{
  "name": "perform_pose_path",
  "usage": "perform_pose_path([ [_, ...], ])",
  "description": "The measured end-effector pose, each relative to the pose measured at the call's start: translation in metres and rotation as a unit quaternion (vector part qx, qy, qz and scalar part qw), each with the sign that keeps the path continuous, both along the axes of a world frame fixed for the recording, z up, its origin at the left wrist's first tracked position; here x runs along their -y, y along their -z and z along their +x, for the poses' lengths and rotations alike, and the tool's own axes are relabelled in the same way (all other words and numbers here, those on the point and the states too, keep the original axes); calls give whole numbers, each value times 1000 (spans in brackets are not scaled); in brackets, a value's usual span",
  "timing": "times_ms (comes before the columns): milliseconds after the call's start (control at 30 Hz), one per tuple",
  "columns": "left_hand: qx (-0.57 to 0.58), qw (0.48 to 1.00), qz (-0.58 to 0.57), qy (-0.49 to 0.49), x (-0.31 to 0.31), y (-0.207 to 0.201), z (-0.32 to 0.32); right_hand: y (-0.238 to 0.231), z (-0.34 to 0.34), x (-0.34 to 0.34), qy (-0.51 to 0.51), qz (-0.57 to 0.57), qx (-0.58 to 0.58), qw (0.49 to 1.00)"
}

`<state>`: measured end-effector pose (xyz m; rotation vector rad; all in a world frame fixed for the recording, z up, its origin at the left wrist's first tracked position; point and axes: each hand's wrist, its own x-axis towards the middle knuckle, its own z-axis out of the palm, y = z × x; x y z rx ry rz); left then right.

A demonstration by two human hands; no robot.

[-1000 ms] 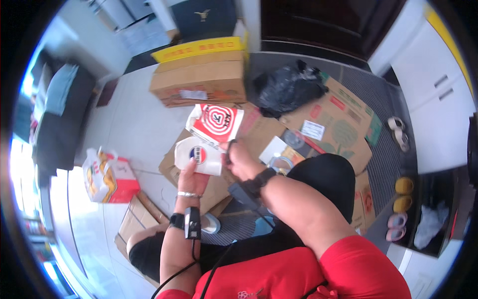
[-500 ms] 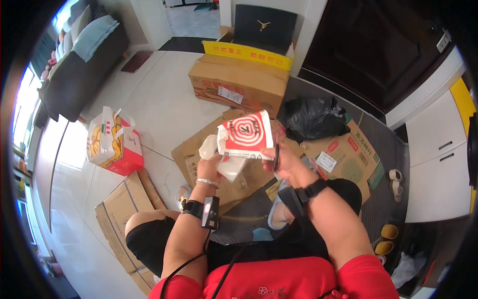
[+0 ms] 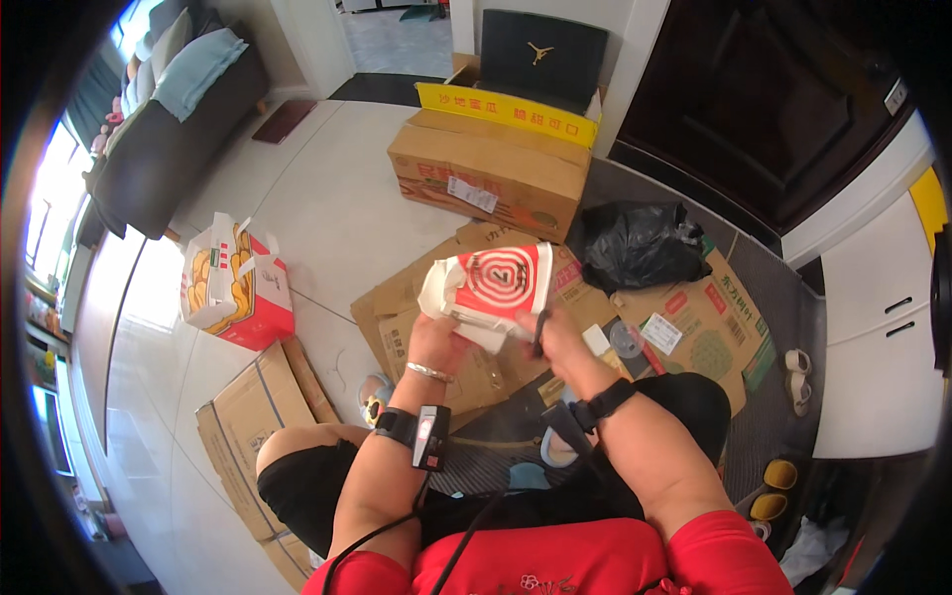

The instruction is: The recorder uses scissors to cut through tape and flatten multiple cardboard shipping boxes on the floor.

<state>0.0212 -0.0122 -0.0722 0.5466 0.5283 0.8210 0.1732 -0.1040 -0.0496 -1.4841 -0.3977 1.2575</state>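
Observation:
A red and white paper food bag (image 3: pixel 503 280), printed with rings, is held over the flattened cardboard in front of me. My left hand (image 3: pixel 436 343) grips its lower left part, where crumpled white paper (image 3: pixel 436 288) sticks out. At the bag's lower right corner, my right hand (image 3: pixel 558 342) has its fingers closed on the edge. A dark looped thing (image 3: pixel 540 333) shows at the right fingers; I cannot make out its kind. My fingertips are partly hidden behind the paper.
Flattened cardboard (image 3: pixel 397 315) covers the floor ahead. A red and yellow carry box (image 3: pixel 236 283) stands left, beside folded cardboard (image 3: pixel 260 421). Beyond are a large brown carton (image 3: pixel 491 164) and a black plastic bag (image 3: pixel 645 243). A clear tape roll (image 3: pixel 625 339) lies near my right wrist.
The paper bag has come down and lies flatter, with its crumpled end now turned left. Both hands have lowered slightly with it, and the whole view has shifted a little.

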Motion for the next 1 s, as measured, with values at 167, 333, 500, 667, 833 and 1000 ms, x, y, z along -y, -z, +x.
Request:
perform_pose_path([
  [167,-223,968,99,-61,-20,13,-15,-24,48,-5,-20,110,327,938],
  [333,-328,929,172,11,-15,21,-11,-46,56,9,-274,65,372,885],
  [500,-285,945,136,88,-3,12,-4,-48,46,3,-306,-16,299,904],
  [667,-300,941,138,67,-9,4,-8,-56,48,2,-264,-6,336,904],
  [833,-186,968,54,-161,-32,-7,-23,-57,48,1,-299,28,300,905],
  [1000,-61,974,109,-186,-31,-27,-24,-43,43,3,-314,47,375,871],
])
